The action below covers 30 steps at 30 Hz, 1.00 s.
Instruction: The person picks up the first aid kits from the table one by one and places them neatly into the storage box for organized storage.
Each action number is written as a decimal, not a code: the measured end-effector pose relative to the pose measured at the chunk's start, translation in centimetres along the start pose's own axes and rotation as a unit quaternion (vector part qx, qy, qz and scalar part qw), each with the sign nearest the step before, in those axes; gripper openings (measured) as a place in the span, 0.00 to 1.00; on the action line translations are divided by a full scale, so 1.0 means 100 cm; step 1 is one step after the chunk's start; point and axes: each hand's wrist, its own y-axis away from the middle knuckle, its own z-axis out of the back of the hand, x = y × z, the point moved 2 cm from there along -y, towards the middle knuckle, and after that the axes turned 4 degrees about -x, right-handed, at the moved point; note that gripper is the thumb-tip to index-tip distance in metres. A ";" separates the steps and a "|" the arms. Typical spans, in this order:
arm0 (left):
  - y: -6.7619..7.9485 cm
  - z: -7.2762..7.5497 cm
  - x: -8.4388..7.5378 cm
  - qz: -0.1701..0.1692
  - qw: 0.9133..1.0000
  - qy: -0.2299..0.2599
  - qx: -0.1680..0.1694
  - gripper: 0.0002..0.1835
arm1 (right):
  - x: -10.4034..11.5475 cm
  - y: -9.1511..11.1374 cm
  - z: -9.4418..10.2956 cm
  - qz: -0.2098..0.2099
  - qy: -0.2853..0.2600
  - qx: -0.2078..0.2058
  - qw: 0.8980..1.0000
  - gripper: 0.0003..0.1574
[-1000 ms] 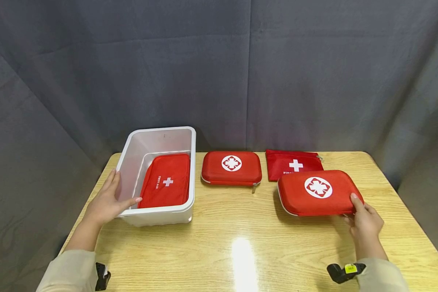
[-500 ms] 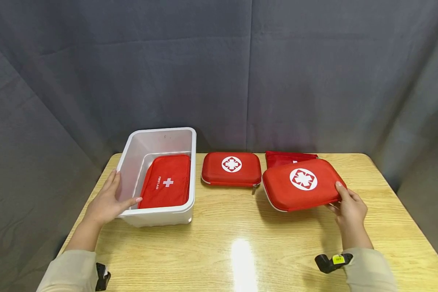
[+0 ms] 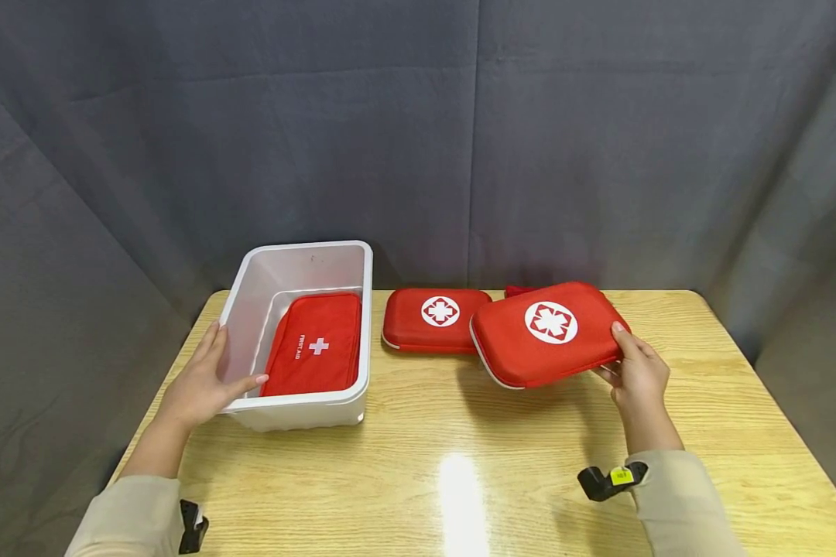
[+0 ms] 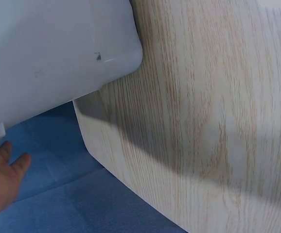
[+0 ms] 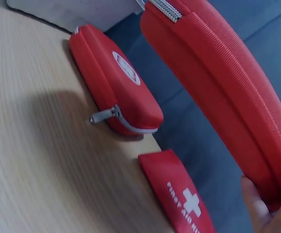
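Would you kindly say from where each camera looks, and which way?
Head: on the head, facing forward and down over the table; left hand, right hand, sleeves show.
Left wrist: on that wrist, facing the white bin; left hand shows.
Right wrist: on that wrist, facing the held red case; right hand shows.
Head and right wrist share that case.

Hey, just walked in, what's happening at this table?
A person's right hand holds a red case tilted above the wooden table. Their left hand rests against a white bin with a red first-aid pouch inside. A second case sits beside the bin; another pouch is mostly hidden behind the held red case in the head view.
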 end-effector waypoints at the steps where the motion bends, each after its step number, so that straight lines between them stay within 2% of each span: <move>1: 0.000 0.000 0.000 0.000 1.000 0.001 0.000 0.55 | 0.003 0.004 -0.005 0.000 0.006 0.006 1.000 0.31; 7: 0.001 0.002 0.001 0.001 1.000 0.003 0.004 0.54 | 0.037 0.049 -0.051 -0.035 0.003 0.024 0.999 0.24; 13: 0.003 0.003 0.002 0.006 1.000 0.007 0.004 0.54 | 0.039 0.061 -0.081 -0.041 -0.030 0.069 0.996 0.18; 17: 0.002 0.002 0.002 0.007 1.000 0.010 0.005 0.54 | 0.050 0.088 -0.098 -0.044 -0.031 0.060 0.997 0.21; 20: 0.003 0.002 0.001 0.006 1.000 0.010 0.005 0.54 | 0.066 0.119 -0.111 -0.050 -0.019 0.039 0.998 0.23; 23: 0.003 0.003 0.001 0.007 1.000 0.007 0.007 0.54 | 0.073 0.134 -0.119 -0.054 0.000 0.032 0.998 0.22; 26: 0.004 0.004 0.001 0.007 1.000 0.005 0.005 0.54 | 0.064 0.121 -0.121 -0.047 -0.005 0.061 0.997 0.21; 28: 0.004 0.004 0.001 0.008 1.000 0.006 0.005 0.54 | 0.052 0.103 -0.121 -0.034 -0.020 0.085 0.996 0.20; 30: 0.004 0.004 0.001 0.007 1.000 0.007 0.005 0.54 | 0.049 0.098 -0.125 -0.033 -0.019 0.093 0.995 0.21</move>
